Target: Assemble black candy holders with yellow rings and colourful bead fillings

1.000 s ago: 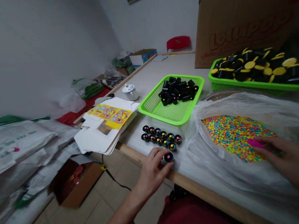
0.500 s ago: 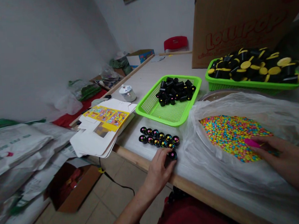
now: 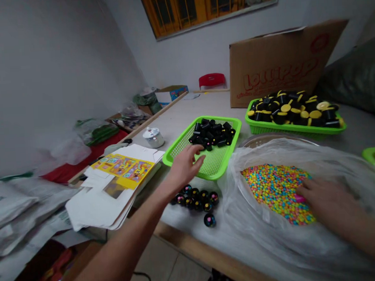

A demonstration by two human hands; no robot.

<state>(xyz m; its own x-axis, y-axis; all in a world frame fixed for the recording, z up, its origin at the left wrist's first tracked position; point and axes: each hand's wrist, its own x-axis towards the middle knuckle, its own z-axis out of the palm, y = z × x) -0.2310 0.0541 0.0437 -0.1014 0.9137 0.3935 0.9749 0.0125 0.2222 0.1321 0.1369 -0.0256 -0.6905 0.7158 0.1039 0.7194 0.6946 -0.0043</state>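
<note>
My left hand (image 3: 186, 162) is over the near part of a green mesh basket (image 3: 172, 153), its fingers apart and holding nothing. Just beyond the fingertips, a pile of small black cups (image 3: 210, 132) lies in the basket. My right hand (image 3: 321, 200) grips a small pink scoop (image 3: 300, 198), mostly hidden by the fingers, low in a heap of multicoloured candy beads (image 3: 272, 182). Clear plastic (image 3: 235, 192) lines the round pan of beads. Near the front edge stand rows of black cups (image 3: 195, 194) with beads inside, partly behind my left forearm. One black cup (image 3: 209, 220) stands apart, nearer me.
Another green basket (image 3: 259, 129) holds black containers with yellow lids, before a cardboard box (image 3: 272, 71). Flat white and yellow cartons (image 3: 114, 183) lie at the left edge, near a white lidded pot (image 3: 153, 138). At the far right is part of a green basket (image 3: 371, 154).
My left hand has let go of the nearest cup and moved up and away to the basket. My right hand has lowered the pink scoop into the beads. The view has tilted upward.
</note>
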